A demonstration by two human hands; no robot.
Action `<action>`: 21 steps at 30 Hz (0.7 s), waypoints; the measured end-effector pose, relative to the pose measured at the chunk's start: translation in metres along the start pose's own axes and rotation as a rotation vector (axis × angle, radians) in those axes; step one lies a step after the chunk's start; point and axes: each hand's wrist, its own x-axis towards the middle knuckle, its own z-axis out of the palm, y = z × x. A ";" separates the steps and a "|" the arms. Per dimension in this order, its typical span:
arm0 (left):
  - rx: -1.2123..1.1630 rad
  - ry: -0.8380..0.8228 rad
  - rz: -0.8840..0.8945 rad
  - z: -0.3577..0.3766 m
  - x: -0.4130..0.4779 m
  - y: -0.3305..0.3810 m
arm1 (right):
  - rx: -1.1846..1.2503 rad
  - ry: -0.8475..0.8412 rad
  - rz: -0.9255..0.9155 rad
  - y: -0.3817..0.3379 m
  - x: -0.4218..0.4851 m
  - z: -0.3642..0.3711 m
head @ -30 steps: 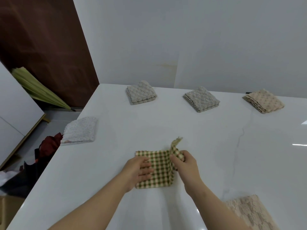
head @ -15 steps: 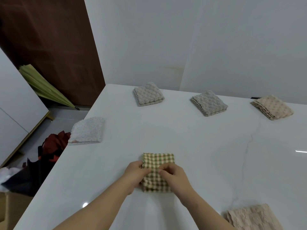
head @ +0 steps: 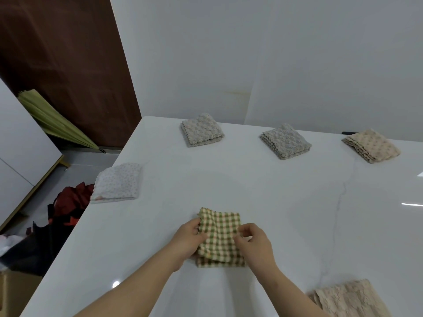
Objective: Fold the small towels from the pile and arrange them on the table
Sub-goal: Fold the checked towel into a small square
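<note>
A green and cream checked towel (head: 219, 236) lies folded into a small square on the white table (head: 274, 191), near the front edge. My left hand (head: 186, 242) grips its left edge, thumb on top. My right hand (head: 253, 244) pinches the right edge with curled fingers. Folded towels lie spread on the table: a white one (head: 117, 183) at the left edge, two grey ones (head: 202, 130) (head: 286, 141) along the back, and a beige one (head: 372, 145) at the back right. A beige textured towel (head: 350, 298) lies at the front right corner.
The white wall rises right behind the table's back edge. Beyond the table's left edge, red and dark cloth (head: 66, 204) lies on the floor. A folded green umbrella (head: 55, 121) leans against a brown panel at the far left.
The raised right flap of the checked towel has been laid over, making a narrower square. Both hands have moved from pressing its middle to gripping its left and right edges.
</note>
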 end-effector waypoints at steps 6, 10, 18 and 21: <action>-0.167 -0.056 0.037 0.011 -0.002 0.011 | 0.111 -0.074 0.079 -0.001 -0.003 -0.001; -0.103 -0.047 0.053 0.015 -0.001 0.014 | 0.166 -0.098 0.137 0.002 -0.002 -0.003; 0.353 0.150 0.050 0.010 0.003 -0.005 | 0.150 -0.104 0.176 0.009 0.001 -0.004; 0.461 0.149 0.050 0.011 0.003 -0.005 | 0.136 -0.128 0.174 0.009 0.002 -0.004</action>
